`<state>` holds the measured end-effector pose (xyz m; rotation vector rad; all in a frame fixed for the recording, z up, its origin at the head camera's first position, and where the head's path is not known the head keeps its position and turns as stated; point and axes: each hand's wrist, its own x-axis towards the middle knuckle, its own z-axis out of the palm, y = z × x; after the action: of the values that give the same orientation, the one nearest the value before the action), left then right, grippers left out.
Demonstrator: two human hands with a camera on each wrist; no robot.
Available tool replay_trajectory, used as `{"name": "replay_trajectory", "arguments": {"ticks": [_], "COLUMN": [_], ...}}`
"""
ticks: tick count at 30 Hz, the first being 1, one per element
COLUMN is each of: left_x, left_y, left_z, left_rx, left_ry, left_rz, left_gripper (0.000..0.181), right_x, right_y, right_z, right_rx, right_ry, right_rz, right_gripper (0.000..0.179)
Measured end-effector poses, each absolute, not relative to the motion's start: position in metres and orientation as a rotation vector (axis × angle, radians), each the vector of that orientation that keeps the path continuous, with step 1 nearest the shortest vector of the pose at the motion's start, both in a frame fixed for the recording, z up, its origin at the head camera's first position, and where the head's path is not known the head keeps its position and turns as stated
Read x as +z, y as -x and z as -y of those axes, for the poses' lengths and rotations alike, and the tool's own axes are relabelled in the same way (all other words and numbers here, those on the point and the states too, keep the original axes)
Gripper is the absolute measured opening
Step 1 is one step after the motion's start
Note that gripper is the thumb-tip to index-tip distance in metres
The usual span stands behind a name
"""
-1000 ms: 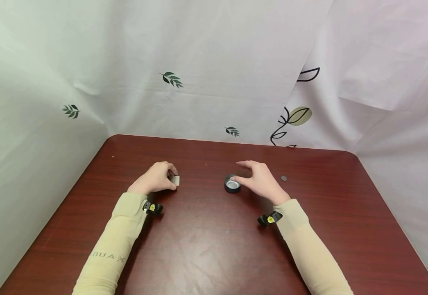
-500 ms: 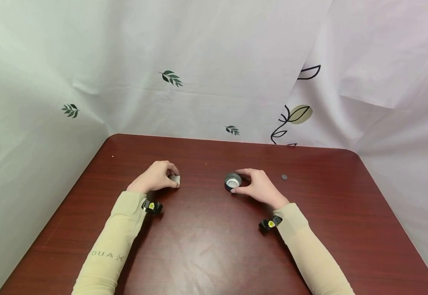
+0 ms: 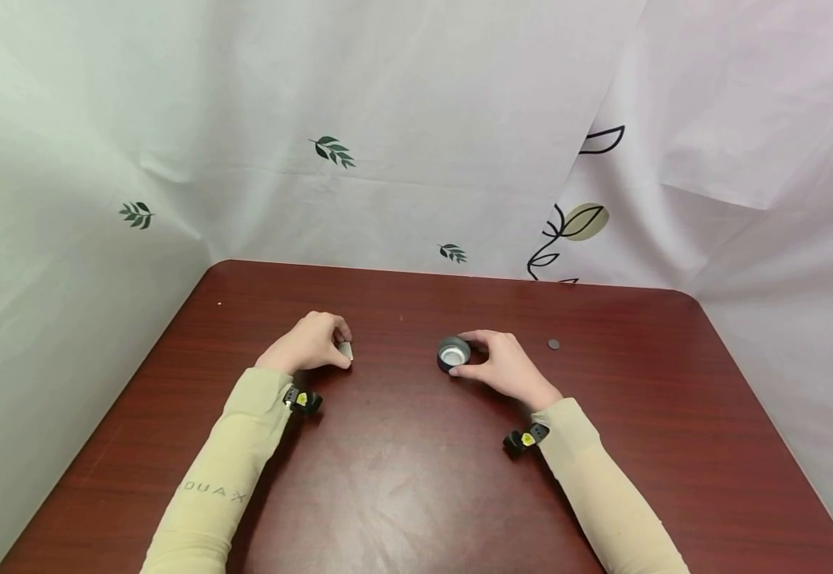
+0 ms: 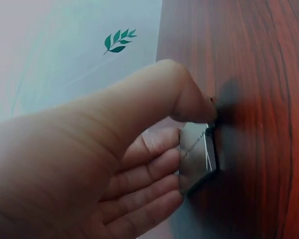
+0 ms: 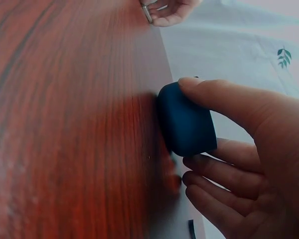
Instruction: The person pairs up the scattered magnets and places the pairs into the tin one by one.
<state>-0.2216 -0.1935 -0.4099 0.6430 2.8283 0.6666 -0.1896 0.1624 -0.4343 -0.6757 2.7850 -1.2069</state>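
Observation:
In the head view my left hand [image 3: 310, 341] pinches a small pale grey square piece [image 3: 346, 351] between thumb and fingers, low over the table. Up close in the left wrist view, the piece [image 4: 195, 152] looks like a flat metallic block with a dark lower edge, standing tilted. To the right, my right hand [image 3: 505, 363] grips the side of a small round dark cup-like thing [image 3: 445, 366] with a silvery inside, thumb at the near side and fingers at the far side. In the right wrist view its smooth wall [image 5: 187, 122] looks dark blue; its exact kind is unclear.
A small dark grey disc [image 3: 553, 344] lies on the reddish-brown table [image 3: 387, 446], right of my right hand. White fabric [image 3: 402, 199] with leaf prints hangs behind and along both sides of the table. A tiny white speck lies at the far left.
My right hand, spread beside the round dark thing a second ago, has closed around it. My left hand has shifted slightly right, and the grey piece has tilted.

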Motion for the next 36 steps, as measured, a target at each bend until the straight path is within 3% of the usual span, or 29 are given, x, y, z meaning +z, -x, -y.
{"name": "replay_trajectory", "arguments": {"ticks": [36], "left_x": [-0.411], "left_y": [0.21], "left_z": [0.192], "left_rx": [0.723], "left_ry": [-0.527], "left_rz": [-2.866], "left_gripper": [0.038], "right_x": [-0.433], "right_y": [0.188], "right_z": [-0.161], "right_rx": [-1.237], "right_ry": [0.661], "right_rz": [-2.759], "right_gripper": [0.052]}}
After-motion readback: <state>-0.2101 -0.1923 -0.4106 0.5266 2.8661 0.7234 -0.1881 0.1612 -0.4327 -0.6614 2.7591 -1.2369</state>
